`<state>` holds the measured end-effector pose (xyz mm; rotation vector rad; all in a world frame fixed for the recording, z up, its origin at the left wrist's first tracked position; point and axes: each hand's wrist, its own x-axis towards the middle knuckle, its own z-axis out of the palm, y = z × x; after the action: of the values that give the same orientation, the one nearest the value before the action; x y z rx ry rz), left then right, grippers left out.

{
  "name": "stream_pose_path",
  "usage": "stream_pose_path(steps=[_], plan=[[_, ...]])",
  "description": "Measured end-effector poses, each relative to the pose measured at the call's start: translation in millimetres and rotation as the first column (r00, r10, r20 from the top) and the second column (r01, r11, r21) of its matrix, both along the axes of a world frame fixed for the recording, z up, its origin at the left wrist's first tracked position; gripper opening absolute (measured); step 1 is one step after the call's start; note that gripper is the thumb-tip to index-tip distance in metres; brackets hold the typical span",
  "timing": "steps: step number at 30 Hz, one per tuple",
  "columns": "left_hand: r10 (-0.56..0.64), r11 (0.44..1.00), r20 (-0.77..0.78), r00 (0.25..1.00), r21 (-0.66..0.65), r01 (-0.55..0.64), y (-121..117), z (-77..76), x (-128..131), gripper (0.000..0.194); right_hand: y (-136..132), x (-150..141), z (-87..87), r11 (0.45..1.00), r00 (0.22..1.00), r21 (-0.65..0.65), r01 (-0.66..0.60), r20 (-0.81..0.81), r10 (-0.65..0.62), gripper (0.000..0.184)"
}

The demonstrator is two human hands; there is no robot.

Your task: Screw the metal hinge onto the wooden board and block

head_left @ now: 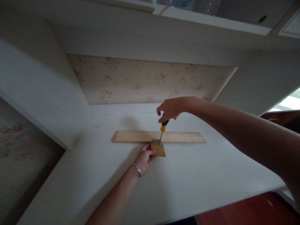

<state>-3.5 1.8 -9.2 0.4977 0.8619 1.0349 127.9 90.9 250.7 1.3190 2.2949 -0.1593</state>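
My right hand grips the dark handle of a screwdriver with a yellow collar. It stands nearly upright, its tip down at the right end of a small metal hinge. The hinge lies where a long wooden board meets a small wooden block. My left hand, with a silver bracelet at the wrist, pinches the block's left edge, thumb on top. Whether the tip sits in a screw is too small to tell.
A white desk surface carries the boards. A small thin metal piece, perhaps a screw, lies at the back left. White side panels and an overhead shelf enclose the desk. Floral wallpaper covers the back.
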Motion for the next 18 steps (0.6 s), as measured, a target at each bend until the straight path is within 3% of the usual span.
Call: stream_pose_path(steps=[2, 6, 10, 15, 18], plan=[[0.013, 1.0, 0.004, 1.0, -0.004, -0.013, -0.4, 1.5, 0.0, 0.033, -1.4, -0.7, 0.6, 0.996, 0.997, 0.034, 0.083, -0.012, -0.083, 0.062], [0.005, 1.0, 0.018, 1.0, -0.004, -0.005, -1.4, 3.9, -0.1, 0.029, -1.8, 0.2, 1.2, 0.997, 0.992, -0.073, 0.012, -0.125, -0.021, 0.071], [-0.001, 1.0, 0.012, 1.0, -0.006, 0.001, -2.0, 6.0, -0.4, 0.031, -2.2, -0.6, 2.7, 0.997, 0.997, 0.015, 0.076, -0.02, -0.075, 0.051], [0.005, 1.0, 0.011, 1.0, -0.01, -0.005, -1.7, 6.1, 0.0, 0.031, -3.5, -0.8, 2.4, 0.991, 0.991, -0.118, 0.066, -0.104, -0.079, 0.063], [0.016, 1.0, 0.022, 1.0, -0.007, -0.016, -1.4, 4.6, 0.6, 0.031, -1.2, -1.2, 0.9, 0.994, 0.997, -0.073, 0.076, -0.014, -0.077, 0.055]])
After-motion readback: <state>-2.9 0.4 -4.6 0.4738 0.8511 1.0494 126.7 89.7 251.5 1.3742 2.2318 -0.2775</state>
